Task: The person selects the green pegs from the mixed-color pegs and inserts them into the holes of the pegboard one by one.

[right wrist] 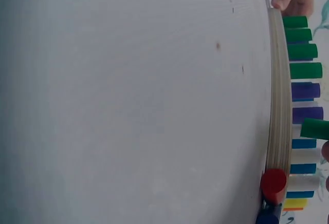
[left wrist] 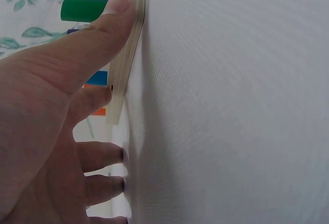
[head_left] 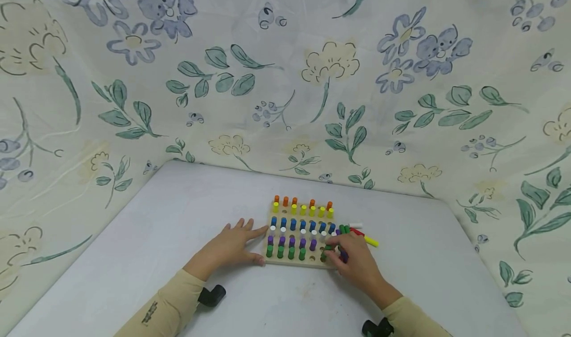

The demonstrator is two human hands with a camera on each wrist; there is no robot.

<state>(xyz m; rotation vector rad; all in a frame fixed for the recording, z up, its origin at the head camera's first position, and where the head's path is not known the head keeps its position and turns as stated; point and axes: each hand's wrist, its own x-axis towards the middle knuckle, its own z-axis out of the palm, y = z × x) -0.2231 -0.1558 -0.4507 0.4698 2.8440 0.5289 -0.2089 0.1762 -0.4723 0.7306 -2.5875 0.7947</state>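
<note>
A wooden pegboard stands on the white table, with rows of orange, yellow, blue, white, purple and green pegs. My right hand pinches a green peg between thumb and fingers over the board's front right part. In the right wrist view that peg is tilted and apart from the board, and only fingertips show at the edge. My left hand is spread flat at the board's left side. Its thumb rests against the board's edge near the green pegs, and the index finger touches farther back.
Loose pegs lie right of the board, among them a yellow peg, a white peg and a red peg; my right hand partly hides them. Some holes in the board show bare. A flowered cloth hangs behind the table.
</note>
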